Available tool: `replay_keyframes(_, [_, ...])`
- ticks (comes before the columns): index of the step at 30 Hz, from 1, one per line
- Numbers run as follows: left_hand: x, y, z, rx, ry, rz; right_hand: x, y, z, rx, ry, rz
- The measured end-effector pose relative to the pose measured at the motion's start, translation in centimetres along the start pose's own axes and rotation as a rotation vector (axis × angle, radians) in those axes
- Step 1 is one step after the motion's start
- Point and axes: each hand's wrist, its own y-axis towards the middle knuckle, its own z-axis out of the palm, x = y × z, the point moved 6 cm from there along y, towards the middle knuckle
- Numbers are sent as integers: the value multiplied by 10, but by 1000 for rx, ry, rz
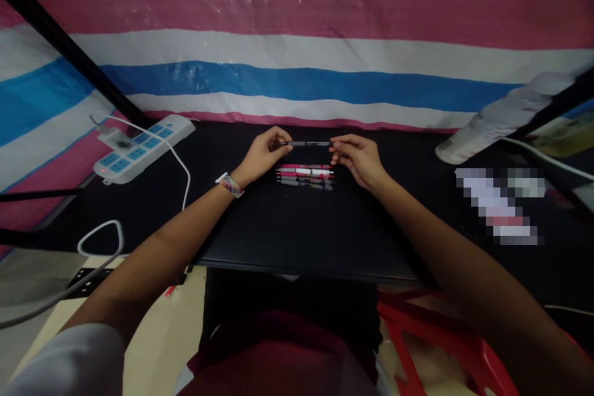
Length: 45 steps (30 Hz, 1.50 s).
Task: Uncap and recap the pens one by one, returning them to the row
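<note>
I see the left hand (264,153) and the right hand (358,158) stretched out over the black table (288,229), holding one dark pen (309,144) between them. The pen lies level, just above the table surface, with the left fingertips (284,143) pinched shut on its left end and the right fingertips (335,145) pinched shut on its right end. Directly below it, between the two hands, a small row of pens (306,177) lies flat on the table, side by side and parallel to the held one; I make out pink, white and dark barrels, though the exact count is hard for me to read at this size. A beaded wristband (231,185) sits on the left wrist. To the far left a white power strip (143,147) rests on the table with a white cable (179,164) looping away from it. At the right edge a white bottle (501,117) lies tilted, and a striped tarp (297,43) in pink, white and blue hangs behind the table
</note>
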Motion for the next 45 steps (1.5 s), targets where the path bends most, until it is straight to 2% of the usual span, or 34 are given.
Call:
replay_keyframes(4, [3, 0, 3, 24, -51, -65, -1, 0, 0, -4, 27, 2])
replay_keyframes(9, [0, 0, 1, -13, -31, -10, -2, 1, 0, -7, 15, 4])
replay_keyframes(14, [4, 0, 4, 28, -9, -82, -2, 1, 0, -1, 10, 3])
replay_keyframes(22, [-3, -1, 1, -16, 18, 7, -2, 1, -1, 2, 40, 2])
replay_keyframes(27, [4, -1, 1, -27, 4, -82, -1, 1, -1, -5, 41, 11])
replay_keyframes(34, [-3, -1, -2, -14, 48, 27, -2, 1, -1, -10, 48, 9])
replay_keyframes(40, [0, -2, 0, -31, 84, -33, -2, 1, -1, 1, 43, -6])
replay_keyframes(45, [-2, -2, 0, 1, 150, -58, -2, 1, 0, 6, 46, -8])
